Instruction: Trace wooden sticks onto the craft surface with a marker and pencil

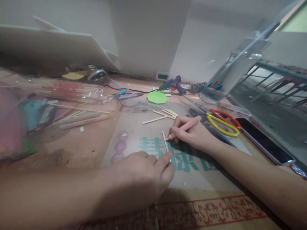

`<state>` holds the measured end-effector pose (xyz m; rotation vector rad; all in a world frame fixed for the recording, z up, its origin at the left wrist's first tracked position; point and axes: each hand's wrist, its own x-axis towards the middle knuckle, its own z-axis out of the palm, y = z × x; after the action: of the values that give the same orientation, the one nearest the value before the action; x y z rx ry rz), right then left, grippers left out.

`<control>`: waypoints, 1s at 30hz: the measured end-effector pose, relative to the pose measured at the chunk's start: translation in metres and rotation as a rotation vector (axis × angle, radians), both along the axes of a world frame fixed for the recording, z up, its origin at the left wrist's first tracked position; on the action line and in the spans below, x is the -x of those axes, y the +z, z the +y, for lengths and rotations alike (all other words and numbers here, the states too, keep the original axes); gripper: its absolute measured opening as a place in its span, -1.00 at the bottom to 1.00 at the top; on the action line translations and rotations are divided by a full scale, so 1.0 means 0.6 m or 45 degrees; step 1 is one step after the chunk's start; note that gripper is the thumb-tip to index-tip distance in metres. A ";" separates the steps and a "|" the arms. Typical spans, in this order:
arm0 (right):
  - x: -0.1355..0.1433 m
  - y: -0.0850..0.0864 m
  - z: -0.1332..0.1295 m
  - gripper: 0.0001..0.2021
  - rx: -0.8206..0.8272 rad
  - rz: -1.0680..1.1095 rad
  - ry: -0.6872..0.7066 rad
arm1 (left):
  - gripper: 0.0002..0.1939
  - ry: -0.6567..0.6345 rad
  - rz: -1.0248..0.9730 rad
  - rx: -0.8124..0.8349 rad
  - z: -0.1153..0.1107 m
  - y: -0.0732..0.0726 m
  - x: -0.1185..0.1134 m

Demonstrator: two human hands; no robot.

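My left hand (146, 174) pinches the lower end of a short thin stick (166, 142) between thumb and finger. The stick points away from me over a translucent sheet with green characters (152, 143). My right hand (189, 132) grips a peach-coloured pen (185, 125), its tip touching or very near the stick's side. Most of the stick looks pale grey-white, with wood colour at the near end. Just beyond my right hand lie several short wooden sticks (154, 120). Scissors with red and yellow handles (223, 123) rest to its right.
A dark phone (266, 140) lies at the right. Behind are a blue glue gun (171, 84) with a red light, a green paper polygon (157, 97) and a tall clear container (216, 83). Bagged long sticks (72, 91) and another peach pen (83, 122) occupy the left.
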<state>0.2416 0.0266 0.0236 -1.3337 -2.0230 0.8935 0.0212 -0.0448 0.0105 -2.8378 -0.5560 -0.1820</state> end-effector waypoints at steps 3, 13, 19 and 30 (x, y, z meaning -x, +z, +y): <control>-0.002 0.000 -0.002 -0.81 0.002 0.016 0.010 | -0.72 -0.026 0.035 0.021 0.001 0.000 0.000; -0.001 -0.011 -0.004 -0.79 -0.034 0.039 -0.045 | -0.73 -0.048 0.038 0.040 0.003 0.006 -0.001; -0.006 0.000 -0.010 -0.80 0.010 0.033 0.101 | -0.73 -0.013 0.041 0.058 0.002 0.002 -0.002; -0.008 -0.003 -0.015 -0.75 -0.181 -0.021 0.083 | -0.70 -0.018 -0.013 0.001 -0.001 -0.004 0.001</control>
<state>0.2463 0.0174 0.0216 -1.2080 -2.1107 0.7535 0.0203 -0.0453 0.0081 -2.8434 -0.5385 -0.1987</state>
